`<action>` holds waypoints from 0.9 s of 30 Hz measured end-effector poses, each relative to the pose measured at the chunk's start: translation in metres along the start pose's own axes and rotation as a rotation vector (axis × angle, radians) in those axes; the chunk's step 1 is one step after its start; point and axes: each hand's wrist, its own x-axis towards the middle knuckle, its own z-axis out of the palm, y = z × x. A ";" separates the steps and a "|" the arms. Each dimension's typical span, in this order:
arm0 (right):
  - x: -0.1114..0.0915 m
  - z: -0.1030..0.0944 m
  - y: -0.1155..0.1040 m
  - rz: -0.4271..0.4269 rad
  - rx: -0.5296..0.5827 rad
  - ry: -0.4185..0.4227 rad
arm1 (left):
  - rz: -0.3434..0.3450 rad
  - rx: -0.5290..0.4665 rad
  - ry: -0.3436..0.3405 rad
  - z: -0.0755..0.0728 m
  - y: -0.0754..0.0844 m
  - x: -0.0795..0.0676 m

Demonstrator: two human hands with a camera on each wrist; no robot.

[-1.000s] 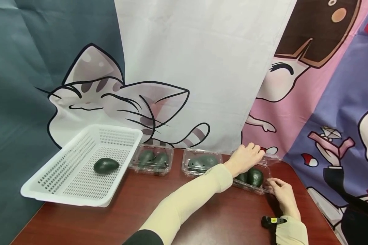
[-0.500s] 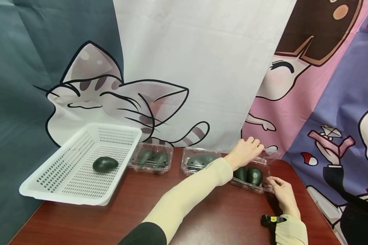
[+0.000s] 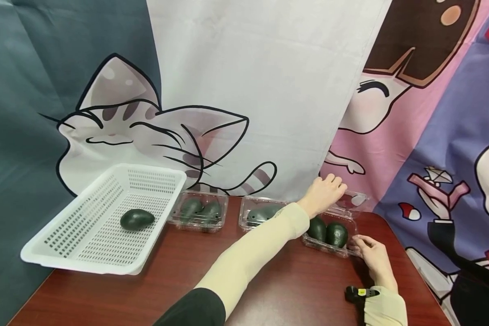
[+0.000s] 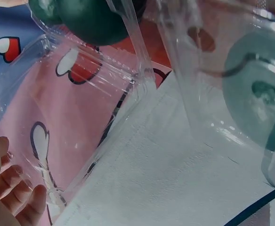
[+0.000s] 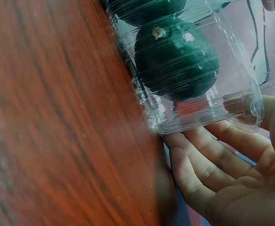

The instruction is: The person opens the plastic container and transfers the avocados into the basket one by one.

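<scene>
An open clear plastic clamshell box [image 3: 323, 246] with two dark green avocados [image 3: 336, 235] sits at the table's right. My left hand [image 3: 325, 192] is at the outer edge of its raised lid [image 3: 352, 200]; the left wrist view shows curled fingers [image 4: 15, 188] against the clear plastic. At the box's right side, my right hand [image 3: 376, 260] grips the wall. In the right wrist view its thumb lies at the rim, with the other fingers [image 5: 208, 165] along the outside, close to an avocado [image 5: 175, 61].
Two closed clamshell boxes, one left [image 3: 198, 213] and one in the middle [image 3: 250, 216], hold avocados at the table's back edge. A white perforated basket [image 3: 79, 226] with one avocado [image 3: 136, 219] stands at left. A printed cloth [image 3: 244, 68] hangs right behind.
My left hand has risen slightly, and the lid has swung up from lying farther back. My right hand keeps its hold on the box. The head view has shifted a little.
</scene>
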 end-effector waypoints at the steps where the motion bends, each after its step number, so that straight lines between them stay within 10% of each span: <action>1: -0.001 0.000 0.000 0.004 -0.006 -0.001 | -0.007 -0.002 -0.009 0.001 0.000 0.001; 9: -0.003 -0.001 -0.001 0.001 -0.069 0.030 | -0.054 0.011 -0.020 0.012 -0.001 0.001; 20: -0.002 -0.002 -0.002 0.013 -0.082 0.028 | -0.216 -0.216 -0.389 0.015 -0.005 0.002; 27: 0.000 0.003 -0.003 0.021 -0.141 0.036 | -0.253 -0.300 -0.465 0.018 -0.012 0.001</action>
